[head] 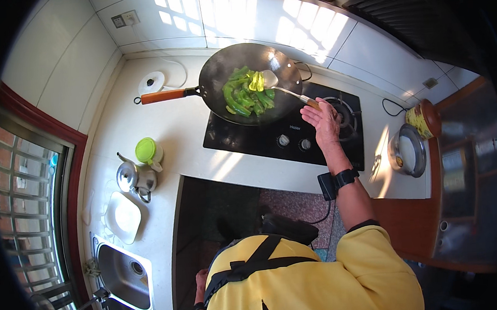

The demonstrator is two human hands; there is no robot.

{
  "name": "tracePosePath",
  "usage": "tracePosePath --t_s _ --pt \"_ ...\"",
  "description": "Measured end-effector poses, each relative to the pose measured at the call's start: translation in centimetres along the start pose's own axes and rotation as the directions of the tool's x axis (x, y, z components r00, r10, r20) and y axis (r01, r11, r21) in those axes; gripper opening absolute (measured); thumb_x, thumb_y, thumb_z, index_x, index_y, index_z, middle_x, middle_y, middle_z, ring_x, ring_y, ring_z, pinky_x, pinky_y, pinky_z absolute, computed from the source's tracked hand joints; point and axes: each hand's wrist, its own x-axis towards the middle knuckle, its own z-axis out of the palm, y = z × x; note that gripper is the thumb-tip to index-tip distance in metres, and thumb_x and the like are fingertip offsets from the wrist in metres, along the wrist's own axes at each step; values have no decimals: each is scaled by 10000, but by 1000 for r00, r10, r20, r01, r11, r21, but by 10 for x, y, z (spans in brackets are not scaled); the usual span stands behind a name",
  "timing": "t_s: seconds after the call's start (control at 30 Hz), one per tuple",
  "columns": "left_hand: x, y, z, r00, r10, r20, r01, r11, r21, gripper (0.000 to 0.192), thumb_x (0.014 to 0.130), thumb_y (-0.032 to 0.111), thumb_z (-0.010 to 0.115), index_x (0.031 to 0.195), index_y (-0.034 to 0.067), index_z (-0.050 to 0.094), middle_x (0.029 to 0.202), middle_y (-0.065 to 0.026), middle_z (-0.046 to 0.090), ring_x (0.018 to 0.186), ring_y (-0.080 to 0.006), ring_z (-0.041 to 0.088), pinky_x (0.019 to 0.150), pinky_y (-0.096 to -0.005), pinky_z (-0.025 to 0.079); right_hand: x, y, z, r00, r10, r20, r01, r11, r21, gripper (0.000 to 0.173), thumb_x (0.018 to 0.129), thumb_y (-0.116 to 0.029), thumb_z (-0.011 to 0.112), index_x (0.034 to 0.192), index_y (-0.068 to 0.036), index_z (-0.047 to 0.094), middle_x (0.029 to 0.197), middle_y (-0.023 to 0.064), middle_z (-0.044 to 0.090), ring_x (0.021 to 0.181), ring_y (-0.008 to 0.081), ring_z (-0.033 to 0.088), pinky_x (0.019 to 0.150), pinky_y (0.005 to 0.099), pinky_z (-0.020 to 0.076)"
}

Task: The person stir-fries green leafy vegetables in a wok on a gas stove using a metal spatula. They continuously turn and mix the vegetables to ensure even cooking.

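Note:
My right hand (pixel 321 117) holds the wooden handle of a metal spatula (pixel 285 91), its palm turned partly up. The spatula's blade lies over green peppers (pixel 244 95) in a large black wok (pixel 218 62). Several pepper pieces rest at the blade's edge in bright light. Standing on the left side of a black gas hob (pixel 251 139), the wok points its wooden handle (pixel 162 96) to the left. My left hand (pixel 201 279) hangs low beside my body, away from the counter, partly hidden by my yellow top; its fingers cannot be made out.
On the left counter stand a green-lidded container (pixel 146 151), a metal kettle (pixel 128 177) and a white dish (pixel 123 217), with a double sink (pixel 125 276) nearer me. A metal bowl (pixel 416 143) and a yellow pot (pixel 419 119) stand far right. A range hood (pixel 363 8) overhangs at upper right.

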Motion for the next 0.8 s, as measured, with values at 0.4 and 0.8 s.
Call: tracePosePath --t_s 0.4,0.8 --pt "7 24 -2 997 77 -11 -77 997 24 295 856 291 704 1044 69 753 991 -163 739 962 -259 711 846 -362 548 12 -72 -8 975 -206 84 220 947 -236 313 992 -210 555 1216 5 595 966 234 690 829 299 729 732 341 608" --pt "17 1 15 995 -9 99 28 982 -187 319 844 291 686 1070 74 746 1027 -175 730 1001 -286 704 864 -373 539 -21 -42 50 619 -457 639 782 283 -555 228 921 -79 654 1135 -2 654 923 136 729 770 187 722 705 277 562"
